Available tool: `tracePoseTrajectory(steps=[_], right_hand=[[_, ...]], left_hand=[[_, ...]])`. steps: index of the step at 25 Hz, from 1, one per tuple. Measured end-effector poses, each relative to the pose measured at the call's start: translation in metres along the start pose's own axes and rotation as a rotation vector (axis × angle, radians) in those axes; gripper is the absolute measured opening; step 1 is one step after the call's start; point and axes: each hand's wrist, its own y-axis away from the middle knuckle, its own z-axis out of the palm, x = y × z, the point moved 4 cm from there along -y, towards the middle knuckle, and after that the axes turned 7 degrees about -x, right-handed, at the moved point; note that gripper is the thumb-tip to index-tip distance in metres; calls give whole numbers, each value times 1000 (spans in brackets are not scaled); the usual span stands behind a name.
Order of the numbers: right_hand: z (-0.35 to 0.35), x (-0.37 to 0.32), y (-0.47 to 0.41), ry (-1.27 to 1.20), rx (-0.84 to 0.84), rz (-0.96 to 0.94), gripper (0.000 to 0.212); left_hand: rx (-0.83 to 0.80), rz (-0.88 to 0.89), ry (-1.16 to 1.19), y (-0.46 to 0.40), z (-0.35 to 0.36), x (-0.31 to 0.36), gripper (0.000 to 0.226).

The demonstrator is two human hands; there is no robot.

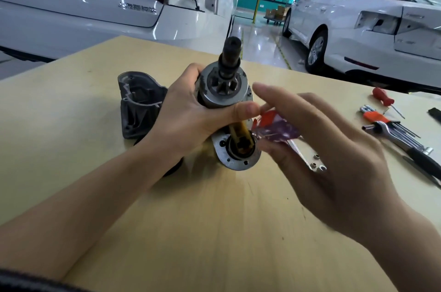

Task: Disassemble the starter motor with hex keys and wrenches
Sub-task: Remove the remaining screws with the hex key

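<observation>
My left hand [188, 112] grips the starter's drive assembly [223, 86], a grey drum with a pinion gear and a dark shaft pointing up and away. Below it a yellow lever [241, 130] runs down into a round grey flange plate [238, 155] that sits low over the table. My right hand [319, 148] hovers just right of the assembly with its fingers straight and spread, holding nothing. Behind its fingers lie a red and purple wrapper [276, 128] and a shiny metal plate [310, 160]. The removed dark nose housing [140, 105] stands on the table to the left.
The work sits on a light wooden table [214, 220]. At the right edge lie a red-handled screwdriver [384, 99], a hex key set in an orange holder [391, 124] and a black-handled ratchet wrench [405, 146]. White cars stand behind the table.
</observation>
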Motion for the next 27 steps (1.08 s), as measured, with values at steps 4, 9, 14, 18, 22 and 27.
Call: tracePoseTrajectory(steps=[4, 9, 14, 18, 22, 27], right_hand=[[-7, 2, 0, -11, 45, 49, 51], [-16, 3, -2, 93, 106, 98, 38], [-17, 1, 1, 93, 92, 163, 31], [-15, 12, -13, -61, 78, 326, 40], [-18, 8, -4, -47, 197, 332, 30], [-24, -6, -3, -442, 194, 274, 8]], left_hand=[[-60, -12, -7, -1, -1, 0, 83], [-98, -21, -17, -2, 1, 0, 86], [-97, -32, -26, -3, 1, 0, 86], [-98, -43, -40, -3, 1, -1, 85], [-93, -47, -57, -3, 1, -1, 84], [-135, -41, -61, -5, 4, 3, 83]])
